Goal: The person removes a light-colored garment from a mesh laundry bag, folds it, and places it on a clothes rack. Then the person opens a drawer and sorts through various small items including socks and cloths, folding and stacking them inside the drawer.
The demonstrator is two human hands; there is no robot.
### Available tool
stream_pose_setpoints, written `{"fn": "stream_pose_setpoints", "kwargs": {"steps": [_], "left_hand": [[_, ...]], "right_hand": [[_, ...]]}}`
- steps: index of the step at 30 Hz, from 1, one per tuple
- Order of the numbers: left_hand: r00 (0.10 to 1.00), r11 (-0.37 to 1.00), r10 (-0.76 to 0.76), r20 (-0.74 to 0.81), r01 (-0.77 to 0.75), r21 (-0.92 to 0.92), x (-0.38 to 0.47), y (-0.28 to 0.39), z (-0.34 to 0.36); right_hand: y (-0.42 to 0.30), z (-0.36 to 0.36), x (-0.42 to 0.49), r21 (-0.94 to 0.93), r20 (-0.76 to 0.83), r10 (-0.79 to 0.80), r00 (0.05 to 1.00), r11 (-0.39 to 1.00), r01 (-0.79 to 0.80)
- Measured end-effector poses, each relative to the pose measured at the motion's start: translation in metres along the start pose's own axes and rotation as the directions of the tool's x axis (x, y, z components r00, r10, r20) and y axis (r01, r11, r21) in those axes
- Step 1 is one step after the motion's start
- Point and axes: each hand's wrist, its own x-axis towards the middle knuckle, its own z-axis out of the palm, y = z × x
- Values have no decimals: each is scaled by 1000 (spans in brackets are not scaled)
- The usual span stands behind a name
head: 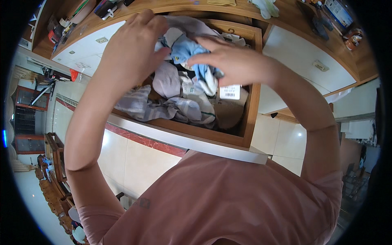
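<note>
Over the far left part of a pulled-out wooden drawer (252, 92), my left hand (137, 43) is bent above the socks; its fingertips are partly hidden, and whether it grips anything is unclear. My right hand (229, 62) reaches in from the right, its fingers around a bunched light blue cloth (183, 49) with a small yellow mark. Below it lie a plain pale grey sock (167, 79), striped grey socks (134, 102) and a white sock with a green line (202, 107). A larger greyish cloth (196, 26) lies along the drawer's back.
A brown cardboard piece (229, 110) and a white label (229, 92) with writing lie in the drawer's front right. A small hook (231, 31) shows at the back. The wooden desktop (183, 5) above bears a yellow cloth (222, 2) and a whitish cloth (265, 7). White drawer fronts (306, 58) flank the drawer.
</note>
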Motion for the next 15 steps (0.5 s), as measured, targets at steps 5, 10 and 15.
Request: {"fn": "stream_pose_setpoints", "kwargs": {"steps": [5, 10, 15], "left_hand": [[843, 747, 388, 373, -50, -663, -17, 54, 12], [751, 883, 370, 546, -102, -457, -17, 42, 38], [931, 667, 2, 366, 271, -694, -19, -15, 16]], "right_hand": [[41, -10, 16, 179, -90, -83, 992, 979, 98], [60, -12, 24, 255, -109, -75, 991, 962, 101], [70, -4, 22, 310, -173, -137, 975, 932, 186]]}}
